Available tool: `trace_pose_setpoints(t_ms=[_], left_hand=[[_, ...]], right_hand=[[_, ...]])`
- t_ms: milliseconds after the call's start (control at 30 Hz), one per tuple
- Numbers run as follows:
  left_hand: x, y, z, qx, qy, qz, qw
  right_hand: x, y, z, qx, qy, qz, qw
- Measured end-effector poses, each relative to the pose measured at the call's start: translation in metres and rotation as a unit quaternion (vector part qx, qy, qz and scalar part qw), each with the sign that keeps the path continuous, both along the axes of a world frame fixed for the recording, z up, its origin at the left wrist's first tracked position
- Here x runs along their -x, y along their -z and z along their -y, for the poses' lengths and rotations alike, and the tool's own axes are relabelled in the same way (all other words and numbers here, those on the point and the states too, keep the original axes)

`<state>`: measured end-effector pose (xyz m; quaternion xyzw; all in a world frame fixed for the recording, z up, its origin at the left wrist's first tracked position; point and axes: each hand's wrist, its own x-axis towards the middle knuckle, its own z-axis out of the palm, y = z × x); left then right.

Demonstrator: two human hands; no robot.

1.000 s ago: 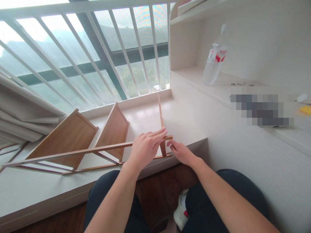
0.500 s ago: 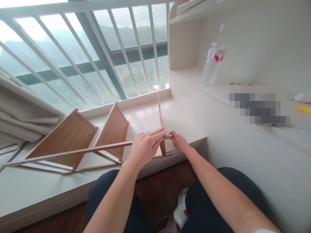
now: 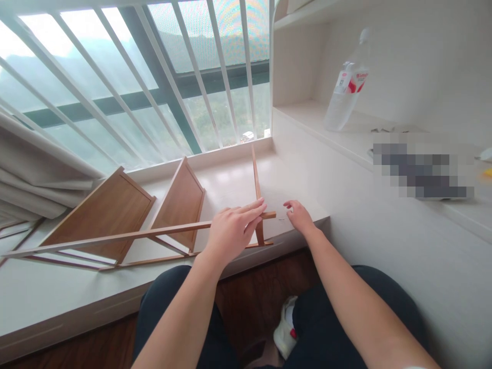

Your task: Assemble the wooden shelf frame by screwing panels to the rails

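A wooden shelf rack [image 3: 180, 227] lies on its side on the white window ledge, with slanted brown panels between its long rails. My left hand [image 3: 235, 225] is on the upper rail near its right end, fingers stretched over it and the thumb on the near side. Past those fingertips the rail end [image 3: 271, 214] sticks out. My right hand [image 3: 300, 217] is a little to the right, apart from the rack, its fingers loosely bent and no object visible in them. A small thin metallic piece [image 3: 281, 220] shows on the ledge between the rail end and my right hand.
White bars [image 3: 192, 66] stand before the window. A grey curtain [image 3: 34, 169] hangs at left. On the right-hand shelf are a plastic bottle [image 3: 348, 84] and a blurred-out item [image 3: 418, 166]. My knees are against the ledge [image 3: 49, 302], above a dark wood floor [image 3: 253, 287].
My right hand has let go of the rail end and moved slightly right. My left hand keeps its place on the rail. The view has shifted slightly.
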<state>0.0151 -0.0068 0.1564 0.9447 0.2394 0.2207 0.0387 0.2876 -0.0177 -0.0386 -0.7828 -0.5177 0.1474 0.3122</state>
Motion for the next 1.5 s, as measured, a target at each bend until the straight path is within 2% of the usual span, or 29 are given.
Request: trace_pose_setpoints(t_ms=[167, 333, 533, 800, 1233, 1500], left_hand=[[0.000, 0.000, 0.000, -0.001, 0.001, 0.003, 1.000], [0.000, 0.000, -0.001, 0.009, 0.006, 0.002, 1.000], [0.000, 0.000, -0.001, 0.015, 0.007, 0.004, 1.000], [0.000, 0.001, -0.001, 0.013, -0.003, -0.006, 1.000], [0.000, 0.002, 0.000, 0.012, -0.003, -0.007, 1.000], [0.001, 0.001, -0.001, 0.012, -0.003, -0.003, 1.000]], right_hand=[[-0.004, 0.002, -0.001, 0.002, 0.004, 0.027, 1.000], [0.003, -0.009, 0.005, 0.026, -0.002, 0.057, 0.998], [0.024, -0.025, 0.017, 0.072, -0.032, 0.100, 0.992], [0.051, -0.019, 0.019, 0.135, -0.064, 0.122, 0.981], [0.065, -0.015, 0.015, 0.125, -0.030, 0.129, 0.983], [0.058, -0.016, 0.014, 0.080, -0.021, 0.044, 0.996]])
